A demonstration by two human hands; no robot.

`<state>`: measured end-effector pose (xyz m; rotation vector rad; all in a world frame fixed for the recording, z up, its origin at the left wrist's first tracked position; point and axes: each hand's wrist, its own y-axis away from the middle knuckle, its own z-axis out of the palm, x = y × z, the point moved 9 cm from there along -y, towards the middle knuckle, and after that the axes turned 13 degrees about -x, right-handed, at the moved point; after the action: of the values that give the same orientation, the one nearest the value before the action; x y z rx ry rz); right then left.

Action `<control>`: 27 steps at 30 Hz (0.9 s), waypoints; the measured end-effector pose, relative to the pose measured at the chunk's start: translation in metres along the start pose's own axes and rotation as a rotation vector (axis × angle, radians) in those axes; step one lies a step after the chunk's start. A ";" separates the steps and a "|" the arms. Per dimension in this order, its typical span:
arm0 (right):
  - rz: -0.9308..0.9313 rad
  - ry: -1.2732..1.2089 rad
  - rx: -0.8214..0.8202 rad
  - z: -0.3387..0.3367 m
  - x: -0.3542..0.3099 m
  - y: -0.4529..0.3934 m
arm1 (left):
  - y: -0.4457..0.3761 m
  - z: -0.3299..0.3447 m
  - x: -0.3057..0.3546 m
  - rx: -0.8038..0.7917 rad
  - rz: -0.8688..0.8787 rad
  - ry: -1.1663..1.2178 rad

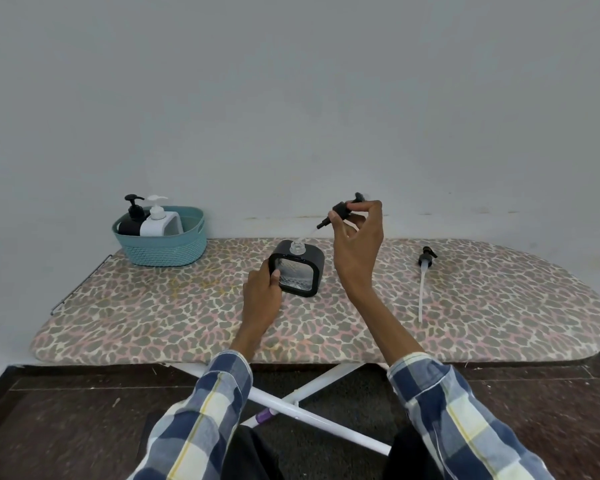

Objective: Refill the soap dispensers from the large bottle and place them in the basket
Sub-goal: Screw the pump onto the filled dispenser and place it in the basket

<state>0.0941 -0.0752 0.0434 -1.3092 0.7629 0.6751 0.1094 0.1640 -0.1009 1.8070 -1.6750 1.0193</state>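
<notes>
Right hand point(355, 244) raised above the surface, thumb and fingertips pinching a black pump head point(340, 212); the pump tilts, its clear dip tube point(309, 234) slanting down-left toward the open neck of the dispenser, with the tube's lower end too faint to tell whether it is inside the neck. Left hand point(262, 289) grips the left edge of the black dispenser point(300, 271), fingers curled behind it and thumb on its front frame. The dispenser is a squat, rounded-square bottle with a black casing, a clear front window showing a ribbed, patterned interior, and a short clear threaded neck point(297, 246) standing uncapped at the top. It stands upright near the middle of the ironing board point(187, 306), whose cover carries a leopard-spot print in grey, cream and pink. A second pump point(425, 275), black head and long clear tube, lies flat on the board well to the right. At the board's far left corner a teal woven-look basket point(163, 249) holds a black pump bottle point(132, 220) and a white pump bottle point(158, 220), side by side and upright. Both sleeves are blue, white and yellow plaid.
</notes>
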 end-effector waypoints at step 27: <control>0.061 0.265 -0.479 0.065 0.050 0.009 | 0.003 -0.003 0.007 0.015 0.052 -0.019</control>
<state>0.1238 -0.0091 0.0034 -1.8443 0.8901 0.7712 0.1061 0.1611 -0.0938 1.7968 -1.7381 1.0424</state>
